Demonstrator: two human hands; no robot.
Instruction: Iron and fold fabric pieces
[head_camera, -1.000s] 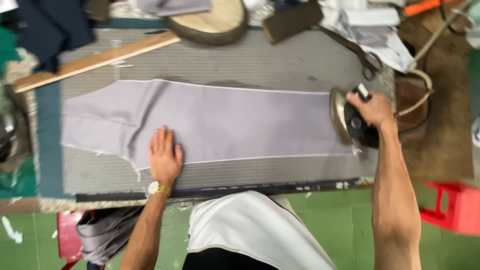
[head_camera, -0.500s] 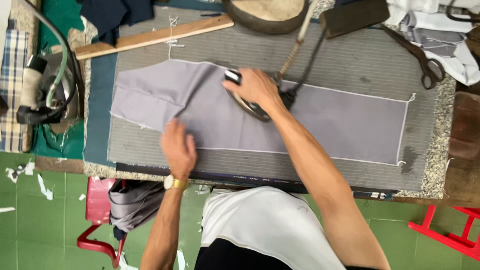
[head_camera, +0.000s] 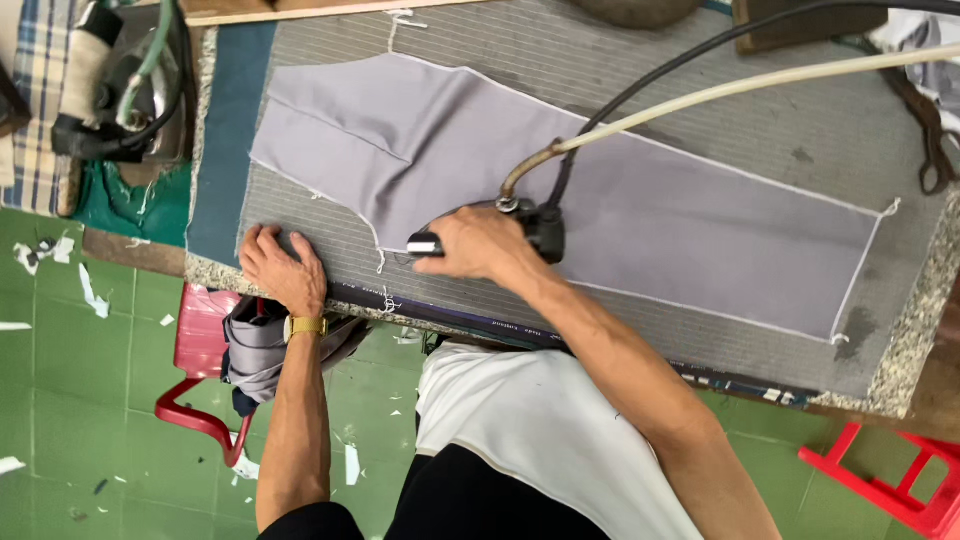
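Note:
A grey trouser piece (head_camera: 620, 200) with white edge stitching lies flat on the padded ironing table (head_camera: 800, 130). My right hand (head_camera: 475, 245) grips the black handle of a steam iron (head_camera: 535, 225) pressed on the near edge of the fabric. A pale hose and a black cord (head_camera: 700, 95) run from the iron toward the upper right. My left hand (head_camera: 282, 268), with a gold wristwatch, rests flat on the table's near left edge, just off the cloth.
A second iron (head_camera: 120, 90) sits on a stand at the left, over checked cloth. Grey fabric hangs on a red stool (head_camera: 215, 340) below the table; another red stool (head_camera: 900, 480) is at the lower right. Scissors (head_camera: 925, 130) lie at the far right. Green tiled floor holds scraps.
My right hand has slid the iron from the far side toward the near edge of the cloth. My left hand moved off the fabric to the table's near left edge.

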